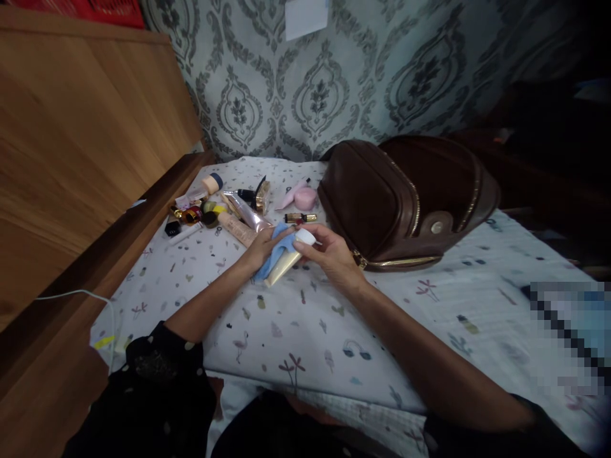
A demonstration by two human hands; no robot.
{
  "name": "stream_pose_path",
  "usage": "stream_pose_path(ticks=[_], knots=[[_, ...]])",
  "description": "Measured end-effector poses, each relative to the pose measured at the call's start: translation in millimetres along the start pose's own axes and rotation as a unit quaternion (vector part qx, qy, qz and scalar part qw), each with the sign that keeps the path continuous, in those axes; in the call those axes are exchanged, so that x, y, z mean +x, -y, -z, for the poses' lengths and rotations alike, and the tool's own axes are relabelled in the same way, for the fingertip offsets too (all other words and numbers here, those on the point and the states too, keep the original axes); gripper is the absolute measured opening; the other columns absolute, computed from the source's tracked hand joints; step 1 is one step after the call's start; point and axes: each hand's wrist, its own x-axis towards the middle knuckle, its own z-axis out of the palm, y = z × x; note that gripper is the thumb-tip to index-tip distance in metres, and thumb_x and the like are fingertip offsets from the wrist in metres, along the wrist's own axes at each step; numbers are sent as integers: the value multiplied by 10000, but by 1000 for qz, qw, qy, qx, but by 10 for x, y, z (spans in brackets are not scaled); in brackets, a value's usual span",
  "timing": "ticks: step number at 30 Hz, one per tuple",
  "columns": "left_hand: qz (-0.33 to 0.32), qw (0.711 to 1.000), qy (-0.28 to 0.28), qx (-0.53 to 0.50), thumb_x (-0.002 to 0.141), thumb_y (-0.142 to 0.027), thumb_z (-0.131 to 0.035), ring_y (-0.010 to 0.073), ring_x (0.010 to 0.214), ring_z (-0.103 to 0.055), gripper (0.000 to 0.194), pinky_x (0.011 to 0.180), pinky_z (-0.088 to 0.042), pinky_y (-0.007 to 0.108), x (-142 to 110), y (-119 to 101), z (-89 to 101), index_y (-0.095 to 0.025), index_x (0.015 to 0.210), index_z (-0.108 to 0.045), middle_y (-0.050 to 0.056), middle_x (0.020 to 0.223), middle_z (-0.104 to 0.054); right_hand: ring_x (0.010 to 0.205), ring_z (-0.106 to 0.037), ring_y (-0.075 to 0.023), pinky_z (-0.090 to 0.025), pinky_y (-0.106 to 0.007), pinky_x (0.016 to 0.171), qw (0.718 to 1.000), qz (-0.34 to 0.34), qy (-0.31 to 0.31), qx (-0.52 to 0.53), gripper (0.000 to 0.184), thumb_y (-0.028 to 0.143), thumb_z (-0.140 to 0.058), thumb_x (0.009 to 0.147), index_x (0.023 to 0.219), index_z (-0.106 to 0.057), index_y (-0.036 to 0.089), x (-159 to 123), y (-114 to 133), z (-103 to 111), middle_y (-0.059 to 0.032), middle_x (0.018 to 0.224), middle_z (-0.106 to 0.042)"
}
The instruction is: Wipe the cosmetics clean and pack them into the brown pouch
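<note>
Head view, looking down at a bare left hand [260, 250] and a bare right hand [338, 259], close together above a white sheet [305, 343] printed with small plants, flamingos and sunglasses. Grasping a crumpled light-blue cloth [275, 256] in the left grip, pressed against the side of a slim pale-gold tube [285, 266]. Pinching the rounded white cap [305, 237] of that same tube between thumb and fingers in the right grip. Holding the tube aslant, with the cap toward the upper right and the flat end toward the lower left. Just beyond the left hand, lying near a long beige tube [236, 229] and a shiny pinkish tube [251, 214]. Just beyond the cloth, resting near a small dark-and-gold cosmetic tube [300, 217]. Farther back, sitting beside a pale-pink tube [292, 194]: a round pink container [305, 198]. To the left, lying loosely grouped with an open black-and-gold compact [262, 196], a beige jar with a dark-blue lid [212, 183], a red-amber bottle with gold parts [191, 215] and a slender white stick [186, 235]. To the right of these, resting on the sheet near the right hand: a large dark-brown leather bag [370, 197] with gold-toned zippers.
</note>
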Motion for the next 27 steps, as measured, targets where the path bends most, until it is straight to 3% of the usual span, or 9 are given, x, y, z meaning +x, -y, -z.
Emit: stream_pose_path(ticks=[7, 13, 20, 27], knots=[[56, 998, 2, -39, 746, -641, -683, 162, 704, -615, 510, 634, -475, 273, -11, -12, 51, -151, 888, -686, 36, 769, -681, 771, -588, -144, -535, -295, 671, 1000, 7, 9, 11, 416, 383, -815, 681, 1028, -652, 220, -6, 58, 25, -9, 932, -647], [78, 989, 120, -34, 636, -512, -837, 193, 797, -657, 582, 718, -506, 309, -57, -108, 111, -163, 1069, -668, 60, 898, -705, 873, -618, -163, -530, -311, 780, 999, 24, -15, 35, 493, 419, -829, 676, 1100, -644, 249, 13, 66, 90, -12, 1013, -673], [34, 996, 83, 23, 735, -531, -757, 129, 717, -596, 454, 672, -468, 248, -39, -54, 71, -143, 947, -655, 10, 804, -654, 786, -605, -147, -517, -277, 673, 999, 9, -17, 39, 548, 502, -829, 653, 1100, -636, 252, 51, 23, 110, -2, 937, -672], [-32, 991, 41, 120, 891, -577, -538, 135, 686, -548, 446, 668, -439, 256, -32, -20, 30, -161, 744, -607, -4, 697, -597, 628, -511, -115, -394, -237, 523, 998, -1, -61, -34, 453, 535, -805, 660, 933, -638, 215, 64, 6, 129, 26, 719, -593]])
